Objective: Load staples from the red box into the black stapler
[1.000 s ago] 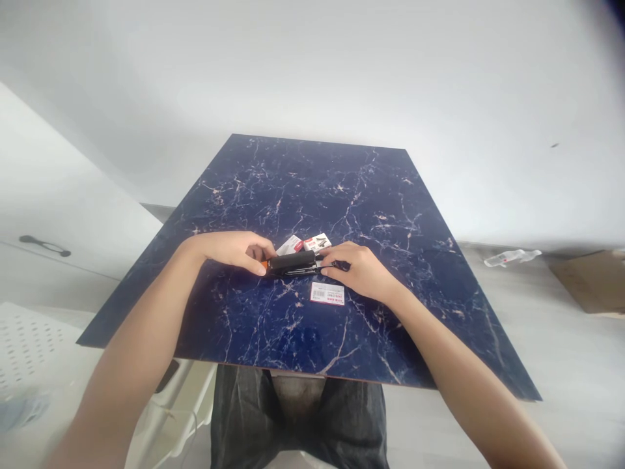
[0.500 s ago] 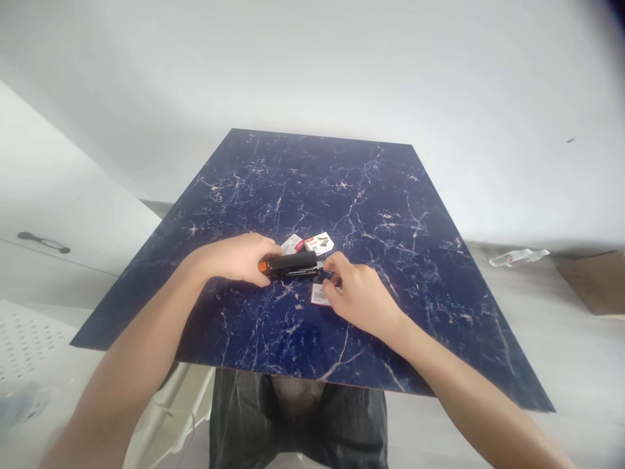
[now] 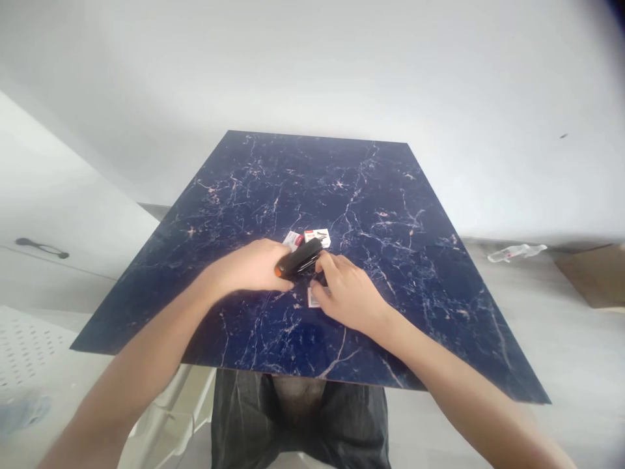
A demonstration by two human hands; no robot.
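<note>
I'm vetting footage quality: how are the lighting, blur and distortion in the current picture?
Head view: diffuse light, the wall pale and hazy, top-right corner dark; head view: veins on the blue table fairly clear, the black tool softer, a bluish item at lower left blurred; head view: wide-angle stretch, forearms looming near the bottom.

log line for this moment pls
left hand: holds black stapler near orange end; right hand: at stapler's other end, partly hiding label; beyond stapler: small white box; surface: blue marbled tabletop

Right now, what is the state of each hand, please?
Left hand: holding the long black, orange-ended stapler.
Right hand: curled at its other end; grip cannot be told.
</note>
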